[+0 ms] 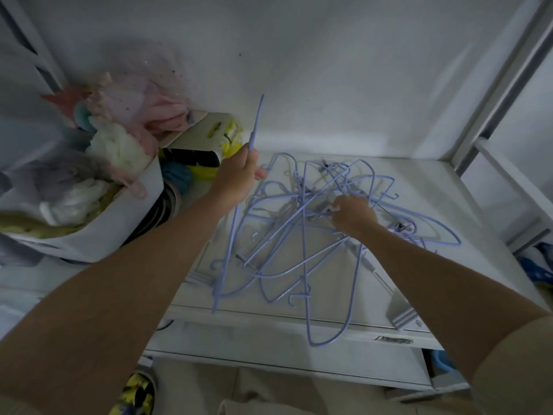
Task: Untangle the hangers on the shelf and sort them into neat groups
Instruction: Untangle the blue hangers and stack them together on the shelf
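Observation:
A tangled heap of several light-blue wire hangers [302,235] lies on the white shelf [434,199]. My left hand [238,178] is closed around one blue hanger [256,121] at the heap's left edge; its thin bar sticks up above my fist and runs down past the shelf's front. My right hand [351,215] reaches into the middle of the heap, fingers pinched on hanger wires there. Some hangers carry small metal clips. One hanger loop hangs over the shelf's front edge.
A white bin [125,217] stuffed with pastel clothes stands at the left. Next to it sit a white and yellow box [209,136] and dark items. A white wall backs the shelf. A metal frame post [502,85] rises on the right.

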Motion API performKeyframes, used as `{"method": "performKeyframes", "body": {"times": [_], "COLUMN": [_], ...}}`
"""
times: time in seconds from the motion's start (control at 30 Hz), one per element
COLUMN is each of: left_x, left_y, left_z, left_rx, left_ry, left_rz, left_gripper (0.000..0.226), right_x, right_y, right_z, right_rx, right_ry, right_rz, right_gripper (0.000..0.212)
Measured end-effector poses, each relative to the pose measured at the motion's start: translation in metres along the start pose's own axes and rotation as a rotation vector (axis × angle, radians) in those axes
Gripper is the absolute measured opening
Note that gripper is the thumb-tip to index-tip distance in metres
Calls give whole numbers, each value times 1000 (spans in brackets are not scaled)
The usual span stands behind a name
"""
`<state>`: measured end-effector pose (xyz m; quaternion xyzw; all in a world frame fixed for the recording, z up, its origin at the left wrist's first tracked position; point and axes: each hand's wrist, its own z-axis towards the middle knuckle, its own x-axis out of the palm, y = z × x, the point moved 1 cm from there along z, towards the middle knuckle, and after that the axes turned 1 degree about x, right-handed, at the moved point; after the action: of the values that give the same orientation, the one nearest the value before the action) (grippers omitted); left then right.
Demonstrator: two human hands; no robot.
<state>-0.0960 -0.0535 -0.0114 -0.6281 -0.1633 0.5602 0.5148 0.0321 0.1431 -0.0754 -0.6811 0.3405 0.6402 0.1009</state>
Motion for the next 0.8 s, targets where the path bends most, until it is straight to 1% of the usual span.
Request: {"method": "performKeyframes", "body": {"times": [0.07, 0.13, 0.2, 0.33, 0.4, 0.5, 0.67, 0.73, 0.8], "left_x": [1, 5, 12, 28, 33, 36, 36, 34, 32], "left_y": [0, 1, -1, -14, -20, -23, -22, -22, -21], "left_z": [1, 4, 5, 3, 1, -2, -7, -9, -10], "left_rx": [5, 15, 29, 65, 83, 100, 92, 82, 76], "left_ry": [15, 19, 6, 26, 37, 45, 51, 50, 46], "left_rz": [0, 0, 10, -12, 0, 7, 24, 34, 45], "left_gripper": [37, 30, 31, 31, 31, 26, 29, 29, 29], "right_x": [-4, -8, -10, -14, -13, -9, -7, -9, -10], "right_y": [-12, -30, -45, -55, -55, -53, -51, -47, -46], "right_z": [-3, -7, -11, -14, -12, -9, -3, -6, -5], "right_rx": [112, 239, 296, 248, 238, 258, 316, 327, 339], "right_ry": [-150, -205, -157, 9, 56, 37, -14, -26, -64], "right_rz": [41, 96, 141, 179, 209, 271, 319, 351, 360], "right_gripper": [43, 42, 36, 30, 31, 27, 10, 14, 28]}}
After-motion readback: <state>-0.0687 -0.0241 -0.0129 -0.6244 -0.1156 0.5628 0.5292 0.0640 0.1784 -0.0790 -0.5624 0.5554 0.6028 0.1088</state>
